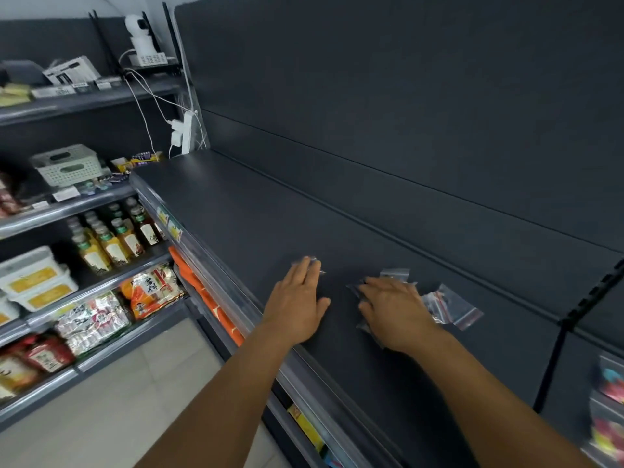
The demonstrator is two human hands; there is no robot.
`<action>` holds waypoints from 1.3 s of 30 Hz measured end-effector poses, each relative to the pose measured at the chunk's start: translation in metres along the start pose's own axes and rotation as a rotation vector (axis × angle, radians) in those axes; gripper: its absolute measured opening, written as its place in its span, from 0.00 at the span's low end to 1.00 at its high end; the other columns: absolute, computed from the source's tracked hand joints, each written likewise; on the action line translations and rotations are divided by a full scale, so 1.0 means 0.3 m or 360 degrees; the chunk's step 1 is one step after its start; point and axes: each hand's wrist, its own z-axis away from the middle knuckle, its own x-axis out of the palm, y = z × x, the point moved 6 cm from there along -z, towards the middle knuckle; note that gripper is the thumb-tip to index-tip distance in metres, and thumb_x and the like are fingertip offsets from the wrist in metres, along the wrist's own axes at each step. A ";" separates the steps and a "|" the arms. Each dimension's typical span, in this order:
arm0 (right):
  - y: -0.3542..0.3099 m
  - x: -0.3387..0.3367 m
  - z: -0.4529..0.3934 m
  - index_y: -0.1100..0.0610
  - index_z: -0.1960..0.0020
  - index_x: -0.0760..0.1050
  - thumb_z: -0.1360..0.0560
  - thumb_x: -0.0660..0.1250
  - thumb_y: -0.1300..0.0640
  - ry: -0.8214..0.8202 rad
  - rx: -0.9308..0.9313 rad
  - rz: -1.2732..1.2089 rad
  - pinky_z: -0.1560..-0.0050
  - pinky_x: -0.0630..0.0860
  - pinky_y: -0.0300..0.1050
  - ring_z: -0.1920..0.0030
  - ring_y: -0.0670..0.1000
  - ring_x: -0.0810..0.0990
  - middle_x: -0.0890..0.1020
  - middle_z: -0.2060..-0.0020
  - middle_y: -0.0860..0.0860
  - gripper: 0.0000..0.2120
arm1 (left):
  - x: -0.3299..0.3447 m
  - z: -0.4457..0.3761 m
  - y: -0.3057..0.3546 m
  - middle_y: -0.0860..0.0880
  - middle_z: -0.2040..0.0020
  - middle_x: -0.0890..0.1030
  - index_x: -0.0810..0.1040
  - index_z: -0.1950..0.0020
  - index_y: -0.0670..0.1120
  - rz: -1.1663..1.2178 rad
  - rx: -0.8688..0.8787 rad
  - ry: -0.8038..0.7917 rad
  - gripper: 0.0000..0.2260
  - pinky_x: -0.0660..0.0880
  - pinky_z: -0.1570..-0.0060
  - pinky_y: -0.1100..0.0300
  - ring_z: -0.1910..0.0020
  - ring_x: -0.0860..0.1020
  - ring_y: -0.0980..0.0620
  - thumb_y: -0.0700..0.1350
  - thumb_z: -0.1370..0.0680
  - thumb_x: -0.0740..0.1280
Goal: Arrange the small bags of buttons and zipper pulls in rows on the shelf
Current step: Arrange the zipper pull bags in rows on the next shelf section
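Stretching away toward its far left corner, the dark shelf [236, 211] is mostly bare, and all the work sits near its front edge toward the right end. Its surface looks smooth, so I judge that thin plastic will slide on it at a light push.

Both hands lie flat, palms down. The left hand [297, 298] has its fingers together and extended, pressing on one small bag [312, 260] whose clear edge shows just past the fingertips. The right hand [393, 309] is spread over a loose pile of bags [445, 304], some under the palm, some fanned out to its right; neither hand is pinching anything.

The bags are small clear zip pouches, a few with a red seal strip. They look very light, limp and slick, with small hard pieces inside that I cannot make out. Such pouches probably crumple if grabbed in the middle and slip over one another in a stack. The stiffer zip strip along the top seems the best place to pinch, or a flat fingertip press can slide each one into line.
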 end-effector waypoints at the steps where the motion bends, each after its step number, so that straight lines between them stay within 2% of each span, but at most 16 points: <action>1: -0.002 0.013 -0.011 0.51 0.26 0.60 0.19 0.52 0.49 -0.0027 -0.0032 0.0017 0.26 0.48 0.47 0.25 0.49 0.55 0.58 0.25 0.47 0.22 | 0.009 -0.011 -0.011 0.49 0.22 0.45 0.45 0.23 0.47 -0.0012 0.0007 -0.0044 0.30 0.53 0.27 0.52 0.23 0.47 0.50 0.54 0.19 0.55; 3: -0.008 0.027 -0.028 0.50 0.27 0.62 0.19 0.54 0.51 -0.0062 -0.0095 0.0026 0.25 0.49 0.48 0.25 0.49 0.55 0.59 0.25 0.46 0.21 | 0.014 -0.023 -0.020 0.48 0.22 0.50 0.51 0.23 0.46 -0.0005 0.0052 -0.0092 0.26 0.54 0.27 0.53 0.24 0.50 0.50 0.54 0.18 0.53; 5: -0.023 0.022 -0.039 0.49 0.32 0.68 0.21 0.58 0.54 -0.0027 -0.0194 -0.0009 0.27 0.54 0.47 0.28 0.49 0.61 0.66 0.29 0.46 0.18 | -0.002 -0.017 -0.016 0.49 0.25 0.60 0.64 0.27 0.47 0.0093 0.0135 0.0002 0.21 0.59 0.30 0.55 0.27 0.60 0.50 0.52 0.18 0.54; 7: -0.053 0.010 -0.037 0.52 0.38 0.75 0.22 0.58 0.59 0.0008 -0.0320 -0.0099 0.32 0.61 0.44 0.34 0.49 0.69 0.74 0.38 0.47 0.15 | -0.025 0.005 -0.010 0.50 0.30 0.69 0.75 0.36 0.46 0.0213 0.0226 0.0117 0.16 0.65 0.35 0.57 0.33 0.68 0.51 0.50 0.19 0.56; 9: -0.084 0.002 -0.027 0.55 0.43 0.78 0.23 0.58 0.62 -0.0003 -0.0382 -0.0201 0.38 0.68 0.44 0.41 0.51 0.74 0.78 0.45 0.49 0.14 | -0.036 0.028 -0.021 0.51 0.36 0.74 0.79 0.45 0.45 0.0347 0.0273 0.0171 0.12 0.67 0.40 0.60 0.39 0.73 0.52 0.48 0.19 0.58; 11: -0.090 -0.014 -0.025 0.56 0.45 0.79 0.23 0.60 0.62 0.0093 -0.0297 -0.0307 0.42 0.70 0.45 0.44 0.52 0.76 0.80 0.48 0.50 0.11 | -0.054 0.038 -0.043 0.52 0.46 0.77 0.79 0.51 0.46 0.0515 0.0252 0.0248 0.08 0.71 0.46 0.60 0.46 0.75 0.52 0.45 0.21 0.61; 13: -0.074 -0.035 -0.033 0.53 0.40 0.76 0.24 0.62 0.57 0.0241 -0.0049 -0.0291 0.38 0.68 0.44 0.40 0.53 0.73 0.79 0.43 0.50 0.13 | -0.080 0.024 -0.077 0.52 0.49 0.74 0.77 0.50 0.47 0.0650 0.0123 0.0352 0.05 0.72 0.50 0.59 0.50 0.75 0.52 0.45 0.22 0.63; 16: -0.053 -0.025 -0.042 0.50 0.31 0.66 0.25 0.63 0.47 0.0157 0.0331 -0.0001 0.32 0.56 0.48 0.31 0.53 0.64 0.74 0.36 0.51 0.23 | -0.073 -0.031 -0.123 0.48 0.39 0.70 0.72 0.35 0.46 0.0554 -0.0096 0.0274 0.17 0.70 0.43 0.57 0.40 0.70 0.48 0.51 0.22 0.63; 18: -0.056 -0.006 -0.049 0.50 0.31 0.65 0.25 0.62 0.44 0.0052 0.0455 0.0155 0.31 0.54 0.50 0.30 0.54 0.61 0.72 0.35 0.52 0.25 | -0.049 -0.066 -0.142 0.44 0.36 0.68 0.67 0.30 0.44 0.0335 -0.0156 0.0136 0.24 0.66 0.38 0.54 0.35 0.64 0.45 0.55 0.22 0.61; 20: -0.062 0.006 -0.060 0.50 0.33 0.67 0.26 0.62 0.45 0.0036 0.0546 0.0208 0.31 0.54 0.52 0.31 0.55 0.61 0.73 0.36 0.52 0.23 | -0.028 -0.092 -0.146 0.44 0.37 0.68 0.68 0.31 0.45 0.0207 -0.0130 0.0053 0.25 0.65 0.38 0.54 0.37 0.64 0.44 0.58 0.23 0.61; 24: -0.076 0.003 -0.075 0.48 0.43 0.74 0.26 0.62 0.48 0.0052 0.0669 0.0154 0.34 0.57 0.51 0.36 0.55 0.65 0.78 0.46 0.52 0.13 | -0.018 -0.114 -0.135 0.47 0.43 0.72 0.77 0.43 0.50 0.0415 -0.0033 0.0020 0.14 0.65 0.43 0.58 0.43 0.67 0.46 0.54 0.25 0.66; 28: -0.098 -0.017 -0.040 0.49 0.46 0.77 0.28 0.66 0.55 0.0412 0.0721 -0.0201 0.42 0.65 0.45 0.42 0.53 0.72 0.81 0.54 0.51 0.11 | -0.034 -0.108 -0.129 0.53 0.54 0.79 0.75 0.53 0.51 0.0944 0.0033 -0.0048 0.05 0.68 0.61 0.69 0.56 0.75 0.55 0.46 0.27 0.69; 30: -0.103 -0.037 -0.003 0.51 0.51 0.78 0.29 0.68 0.59 0.0641 0.0772 -0.0618 0.59 0.73 0.38 0.56 0.46 0.77 0.80 0.62 0.45 0.08 | -0.049 -0.098 -0.119 0.54 0.59 0.80 0.75 0.54 0.51 0.1237 0.0034 -0.0115 0.06 0.69 0.67 0.70 0.63 0.76 0.58 0.43 0.28 0.70; 32: -0.103 -0.051 0.039 0.50 0.59 0.78 0.29 0.69 0.61 0.0788 0.0826 -0.1095 0.72 0.73 0.35 0.71 0.40 0.75 0.78 0.70 0.40 0.06 | -0.070 -0.084 -0.097 0.51 0.61 0.81 0.78 0.55 0.49 0.1521 0.0053 -0.0192 0.04 0.70 0.67 0.68 0.66 0.76 0.56 0.42 0.29 0.70; 34: -0.102 -0.066 0.086 0.50 0.63 0.78 0.28 0.69 0.60 0.0908 0.0868 -0.1439 0.72 0.74 0.37 0.76 0.40 0.73 0.80 0.73 0.41 0.08 | -0.095 -0.067 -0.062 0.51 0.63 0.80 0.81 0.57 0.49 0.1749 0.0110 -0.0268 0.02 0.70 0.66 0.67 0.66 0.74 0.57 0.43 0.28 0.70; 39: -0.104 -0.143 0.243 0.50 0.58 0.79 0.28 0.70 0.61 0.1219 0.0871 -0.1612 0.66 0.73 0.29 0.68 0.41 0.80 0.83 0.69 0.43 0.06 | -0.139 -0.010 0.077 0.56 0.64 0.82 0.82 0.58 0.48 0.1970 0.0307 -0.0466 0.04 0.72 0.64 0.72 0.66 0.77 0.63 0.41 0.25 0.69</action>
